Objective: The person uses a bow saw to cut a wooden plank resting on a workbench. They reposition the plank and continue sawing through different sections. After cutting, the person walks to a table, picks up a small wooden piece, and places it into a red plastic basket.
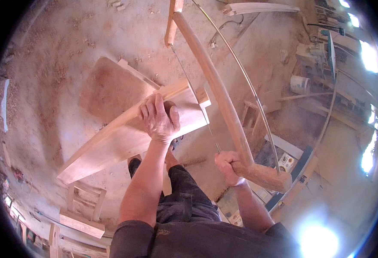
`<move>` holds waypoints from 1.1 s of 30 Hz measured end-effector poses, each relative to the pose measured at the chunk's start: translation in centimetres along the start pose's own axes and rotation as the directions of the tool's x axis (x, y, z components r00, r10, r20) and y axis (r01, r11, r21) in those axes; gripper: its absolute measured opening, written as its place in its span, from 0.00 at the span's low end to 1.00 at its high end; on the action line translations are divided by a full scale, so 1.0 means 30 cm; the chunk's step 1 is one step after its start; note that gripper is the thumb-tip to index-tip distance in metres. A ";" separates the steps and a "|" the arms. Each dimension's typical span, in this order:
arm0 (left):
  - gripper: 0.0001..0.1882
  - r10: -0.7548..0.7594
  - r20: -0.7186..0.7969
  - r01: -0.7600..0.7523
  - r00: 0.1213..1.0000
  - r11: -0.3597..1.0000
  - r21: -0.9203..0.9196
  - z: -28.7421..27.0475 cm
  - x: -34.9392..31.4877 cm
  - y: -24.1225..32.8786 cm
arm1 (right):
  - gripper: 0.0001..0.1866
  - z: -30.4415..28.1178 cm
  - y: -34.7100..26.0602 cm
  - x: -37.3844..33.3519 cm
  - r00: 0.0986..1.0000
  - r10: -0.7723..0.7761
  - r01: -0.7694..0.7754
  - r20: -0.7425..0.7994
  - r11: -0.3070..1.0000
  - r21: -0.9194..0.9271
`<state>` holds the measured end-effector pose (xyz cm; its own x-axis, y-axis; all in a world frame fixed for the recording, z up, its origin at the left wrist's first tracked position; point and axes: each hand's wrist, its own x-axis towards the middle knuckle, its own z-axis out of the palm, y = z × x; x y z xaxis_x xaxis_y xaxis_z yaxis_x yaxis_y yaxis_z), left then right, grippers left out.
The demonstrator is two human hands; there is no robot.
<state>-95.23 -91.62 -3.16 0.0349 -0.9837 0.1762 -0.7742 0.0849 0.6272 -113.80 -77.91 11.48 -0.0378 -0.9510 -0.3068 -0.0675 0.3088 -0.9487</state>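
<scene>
My left hand (158,118) presses down on the top of a thick light-wood plank (111,144) that slants from lower left up to the right. My right hand (228,167) grips the lower wooden handle of a large frame saw (221,94). Its long curved wooden bar runs up to the top of the view. Its thin blade (189,81) crosses the plank's right end beside a small wooden block (202,96). A thin tension wire (249,86) arcs along the saw's right side.
A flat brown board (111,88) lies under the plank on the sawdust-covered floor. A small wooden stool frame (85,202) stands at lower left. Another wooden frame (251,114), a white bucket (300,84) and machinery (326,51) are at the right.
</scene>
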 end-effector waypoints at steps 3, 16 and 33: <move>0.29 0.022 -0.043 -0.022 0.999 1.000 -0.014 0.012 0.024 -0.025 | 0.06 -0.022 -0.011 0.035 0.998 0.039 -0.041 0.038 0.998 0.057; 0.28 0.022 -0.051 -0.019 0.998 0.998 0.054 0.022 -0.011 0.005 | 0.06 -0.044 0.097 -0.003 0.986 0.144 -0.142 -0.085 0.990 0.023; 0.63 0.129 0.407 -0.224 0.904 0.954 0.197 -0.118 -0.102 0.067 | 0.07 -0.063 0.118 0.094 0.995 -0.026 0.021 -0.093 0.998 -0.051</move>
<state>-94.67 -87.88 0.25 -0.3253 -0.9431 -0.0690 -0.8713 0.2706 0.4093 -116.03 -79.49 7.40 -0.1288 -0.9532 -0.2735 -0.1191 0.2887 -0.9500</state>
